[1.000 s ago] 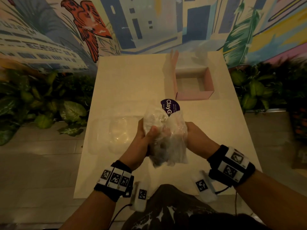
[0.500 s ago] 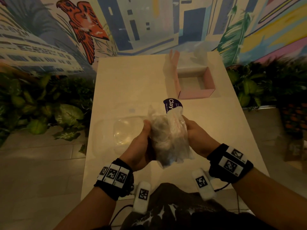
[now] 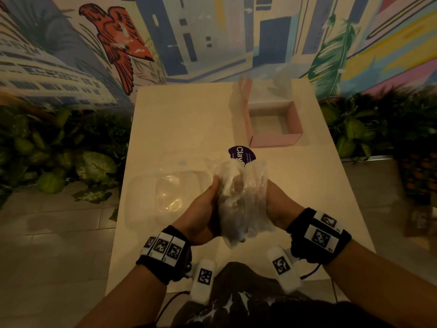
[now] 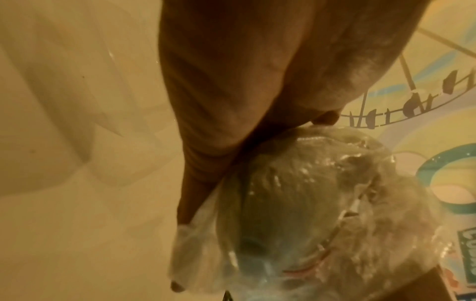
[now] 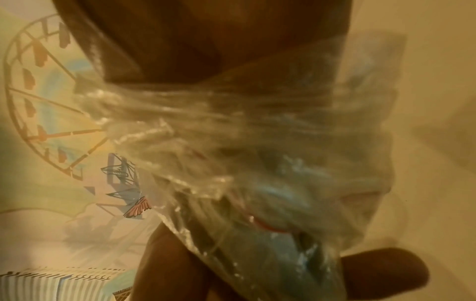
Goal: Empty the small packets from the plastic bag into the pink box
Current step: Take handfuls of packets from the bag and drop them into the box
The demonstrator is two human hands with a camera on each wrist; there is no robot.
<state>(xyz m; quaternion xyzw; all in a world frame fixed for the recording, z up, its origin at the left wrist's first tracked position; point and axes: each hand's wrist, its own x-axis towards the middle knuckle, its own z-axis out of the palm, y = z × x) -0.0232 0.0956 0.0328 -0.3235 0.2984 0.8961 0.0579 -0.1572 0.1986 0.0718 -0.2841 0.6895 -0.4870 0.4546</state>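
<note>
A clear plastic bag [image 3: 241, 200] stuffed with small packets is held upright above the table between both hands. My left hand [image 3: 203, 214] grips its left side, thumb up against the crumpled top. My right hand [image 3: 275, 204] grips the right side, its fingers hidden behind the bag. The left wrist view shows the bag [image 4: 322, 213] bulging under my palm; the right wrist view shows the bag [image 5: 257, 163] bunched with fingers around it. The open pink box [image 3: 274, 124] stands at the far right of the table, lid up, and looks empty.
A clear plastic tray [image 3: 170, 197] lies on the cream table [image 3: 179, 119] left of my hands. A purple round sticker [image 3: 241, 153] lies just beyond the bag. Leafy plants [image 3: 71, 162] flank the table; a painted mural wall stands behind.
The bag has turned more upright and risen slightly between my hands; my left thumb has shifted up toward its crumpled top. Both hands keep their hold.
</note>
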